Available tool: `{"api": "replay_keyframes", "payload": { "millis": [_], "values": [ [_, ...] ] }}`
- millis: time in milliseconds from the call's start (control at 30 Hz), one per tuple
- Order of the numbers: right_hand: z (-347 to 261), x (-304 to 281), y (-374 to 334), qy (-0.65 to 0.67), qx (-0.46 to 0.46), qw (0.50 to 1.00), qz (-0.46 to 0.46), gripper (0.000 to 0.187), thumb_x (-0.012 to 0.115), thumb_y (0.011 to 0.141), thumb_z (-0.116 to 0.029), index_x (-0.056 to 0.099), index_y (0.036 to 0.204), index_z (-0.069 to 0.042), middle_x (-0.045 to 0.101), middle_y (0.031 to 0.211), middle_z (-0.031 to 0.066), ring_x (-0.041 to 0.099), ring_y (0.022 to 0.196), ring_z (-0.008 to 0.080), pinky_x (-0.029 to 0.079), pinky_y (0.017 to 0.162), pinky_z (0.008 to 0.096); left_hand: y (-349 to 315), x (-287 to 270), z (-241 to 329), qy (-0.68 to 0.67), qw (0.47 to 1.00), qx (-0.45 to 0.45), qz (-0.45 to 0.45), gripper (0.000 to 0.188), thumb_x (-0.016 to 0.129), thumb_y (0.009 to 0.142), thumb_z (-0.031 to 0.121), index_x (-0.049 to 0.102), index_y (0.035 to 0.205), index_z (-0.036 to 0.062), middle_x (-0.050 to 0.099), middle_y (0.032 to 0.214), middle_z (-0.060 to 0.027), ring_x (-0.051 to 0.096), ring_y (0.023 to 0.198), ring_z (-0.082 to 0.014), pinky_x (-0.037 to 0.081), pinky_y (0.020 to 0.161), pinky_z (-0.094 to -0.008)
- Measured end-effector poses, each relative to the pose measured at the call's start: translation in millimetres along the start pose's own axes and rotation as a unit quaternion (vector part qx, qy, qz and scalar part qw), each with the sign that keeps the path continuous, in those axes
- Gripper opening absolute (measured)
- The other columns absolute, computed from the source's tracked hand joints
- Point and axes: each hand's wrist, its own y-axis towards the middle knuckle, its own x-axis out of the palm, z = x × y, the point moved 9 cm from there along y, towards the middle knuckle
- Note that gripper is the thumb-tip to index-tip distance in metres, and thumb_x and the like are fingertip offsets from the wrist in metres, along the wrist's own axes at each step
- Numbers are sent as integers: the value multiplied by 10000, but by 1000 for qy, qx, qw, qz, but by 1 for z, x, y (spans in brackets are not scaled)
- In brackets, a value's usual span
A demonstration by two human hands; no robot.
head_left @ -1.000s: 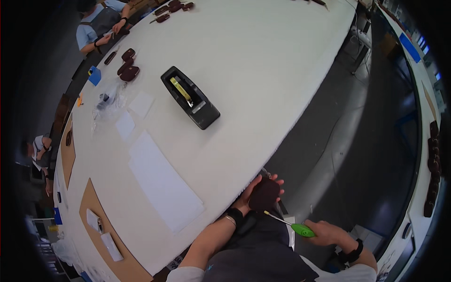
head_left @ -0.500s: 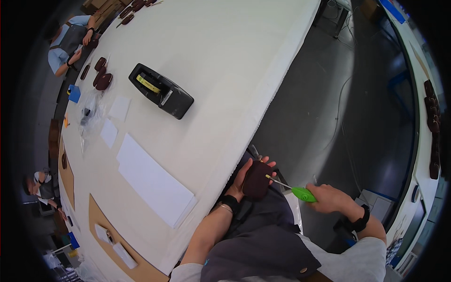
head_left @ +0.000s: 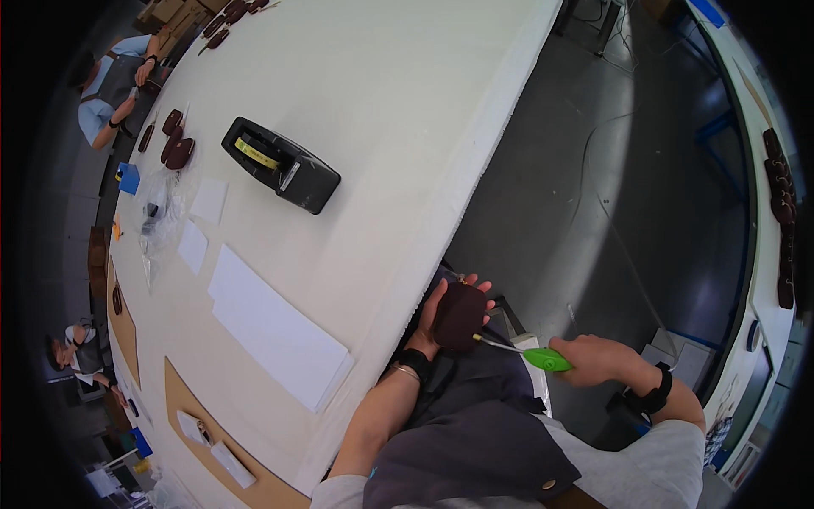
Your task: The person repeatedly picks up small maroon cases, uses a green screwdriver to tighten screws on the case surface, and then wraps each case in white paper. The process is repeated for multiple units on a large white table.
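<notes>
A small rounded dark brown case (head_left: 459,317) rests in my left hand (head_left: 431,316), whose fingers curl up around its far side. At the case's far end a bit of gold-coloured metal shows. My right hand (head_left: 595,360) is closed around the bright green handle of a slim tool (head_left: 547,360). From that handle a thin metal rod points left, its pale tip at the case's near right edge. Whether the tip touches the case, I cannot tell. Both hands are over my dark apron, just right of the table edge.
On the white table (head_left: 398,161) are a black tape dispenser (head_left: 284,165), white paper sheets (head_left: 275,327), brown board (head_left: 182,386) and more brown cases (head_left: 178,153). Two co-workers (head_left: 114,89) are along the far left side. Cables lie on the grey floor at right, near another bench (head_left: 755,339).
The tool's tip has shifted from the case's right side to its lower right edge. My left hand and the case have turned slightly, and the whole view has shifted a little.
</notes>
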Motion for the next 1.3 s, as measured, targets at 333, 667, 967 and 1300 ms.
{"api": "replay_keyframes", "payload": {
  "millis": [333,667,967,1300],
  "values": [
    [13,-4,3,-17,22,998,57,394,623,868,-316,478,1114,-45,666,885,247,637,865,455,510,777,520,-3,-12,0,49,999,7,20,522,473,976,456,454,1366,109,450,1422,-158,511,1211,-382,463,956,-533],
    [7,-77,-23,41,-62,984,163,342,689,828,-152,554,1109,-9,622,951,233,590,914,407,464,801,455,10,12,-6,87,996,-8,9,482,467,1006,337,394,1407,81,437,1437,-142,544,1189,-334,497,961,-483],
    [-137,-296,68,-141,-62,880,450,521,646,835,-394,466,1091,23,650,876,295,635,868,475,517,757,512,-63,187,-29,206,965,99,-128,410,537,951,327,537,1235,31,571,1264,-149,597,1109,-293,528,903,-413],
    [-217,-348,201,-173,-166,746,621,571,704,716,-151,471,1206,26,449,1265,237,437,1173,424,470,938,481,-261,226,70,305,807,504,-48,511,451,943,439,494,1284,62,476,1340,-170,487,1222,-410,413,1023,-567]
  ]
}}
